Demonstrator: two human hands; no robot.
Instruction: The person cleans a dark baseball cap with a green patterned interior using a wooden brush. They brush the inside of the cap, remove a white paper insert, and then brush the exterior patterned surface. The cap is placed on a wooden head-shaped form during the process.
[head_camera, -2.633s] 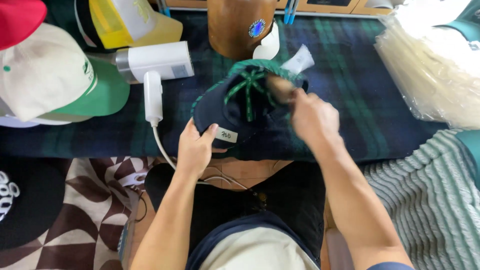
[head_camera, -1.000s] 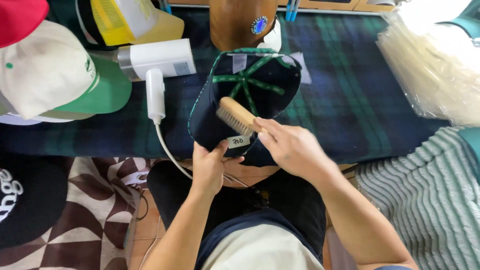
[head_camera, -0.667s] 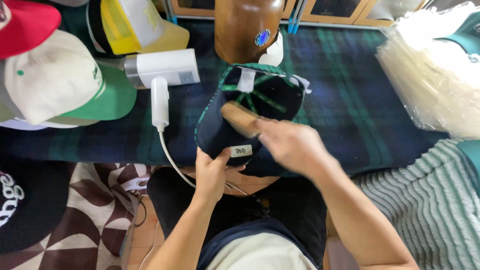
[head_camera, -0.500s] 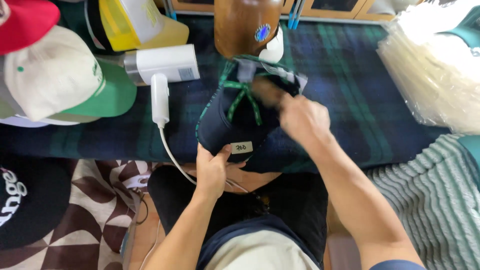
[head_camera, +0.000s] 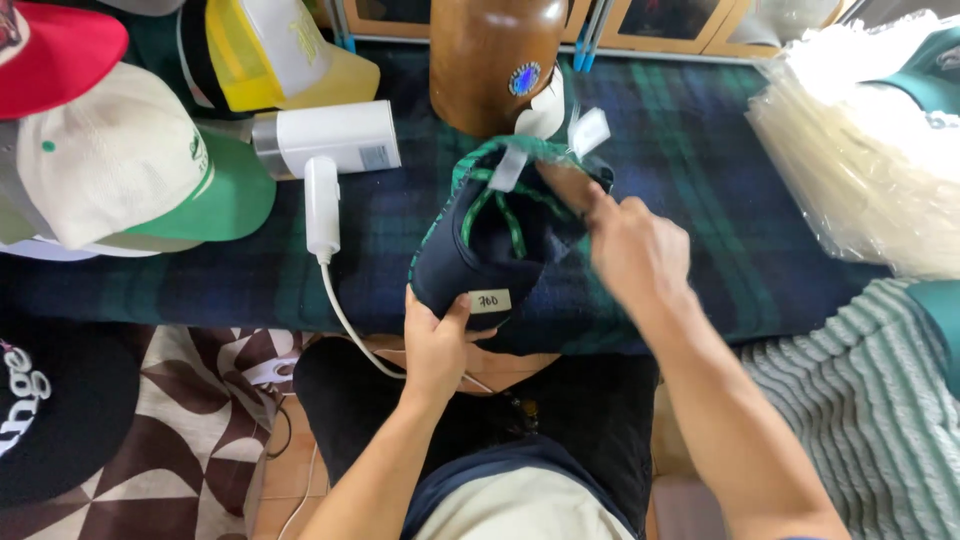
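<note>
1. The left hand (head_camera: 435, 345) grips the brim of a navy cap (head_camera: 480, 245) from below — its thumb is pressed beside a small pale sticker (head_camera: 489, 300) on the brim, and the other fingers are curled under it, out of sight.
2. The cap is turned upside down at the near edge of a dark plaid cloth (head_camera: 690, 170) that covers the table, tipped so its inside faces up; green tape seams cross the lining and white tags stick out at the far rim.
3. The right hand (head_camera: 635, 250) reaches over the far side of the cap, blurred with motion. Its fingers are bent around a brown object at the cap's rim — it looks like a brush (head_camera: 565, 185), though the blur makes it hard to tell for sure.
4. Just beyond the cap stands a brown rounded wooden form (head_camera: 490, 55).
5. To the left on the cloth lies a white handheld steamer (head_camera: 325, 150), its cord (head_camera: 350, 325) trailing off the table edge towards the person's lap.
6. Further left sit a cream cap with a green brim (head_camera: 130, 170), a yellow cap (head_camera: 280, 50) and a red cap (head_camera: 50, 50).
7. At the right lies a stack of clear plastic bags (head_camera: 860, 170).
8. A black cap (head_camera: 55, 410) rests on the patterned rug at lower left.
</note>
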